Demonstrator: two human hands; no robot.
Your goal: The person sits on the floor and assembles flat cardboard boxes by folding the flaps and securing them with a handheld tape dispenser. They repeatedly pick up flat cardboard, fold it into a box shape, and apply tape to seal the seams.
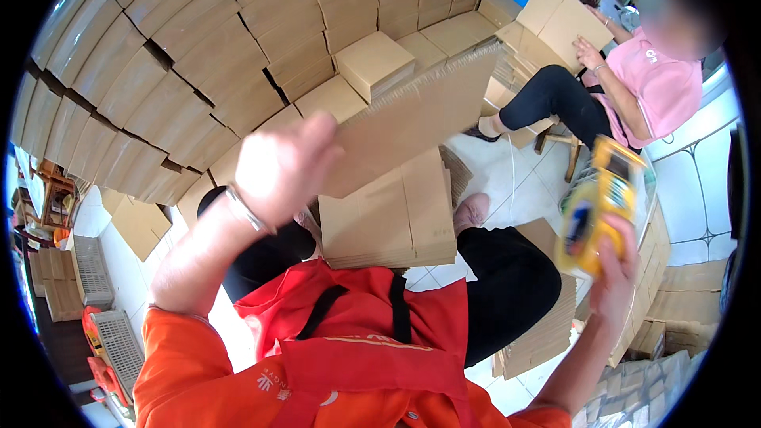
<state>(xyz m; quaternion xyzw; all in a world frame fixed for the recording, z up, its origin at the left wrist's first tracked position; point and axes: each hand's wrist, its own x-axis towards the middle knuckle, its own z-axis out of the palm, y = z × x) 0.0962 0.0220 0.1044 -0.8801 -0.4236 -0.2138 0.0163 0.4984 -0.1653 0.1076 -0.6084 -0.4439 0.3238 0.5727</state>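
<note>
My left hand [279, 165] is raised and grips the near end of a flat brown cardboard sheet [428, 115] that slants up to the right. My right hand [617, 265] holds a yellow tape dispenser [596, 208] out at the right. Between my knees lies a stack of flattened cardboard boxes [392, 218]. I wear an orange top, a red apron and black trousers.
High piles of flat cardboard [182, 47] fill the left and back. A seated person in a pink top [652, 87] handles a cardboard piece at the upper right. More flat stacks [547, 333] stand by my right leg. White floor tiles [507, 182] show between us.
</note>
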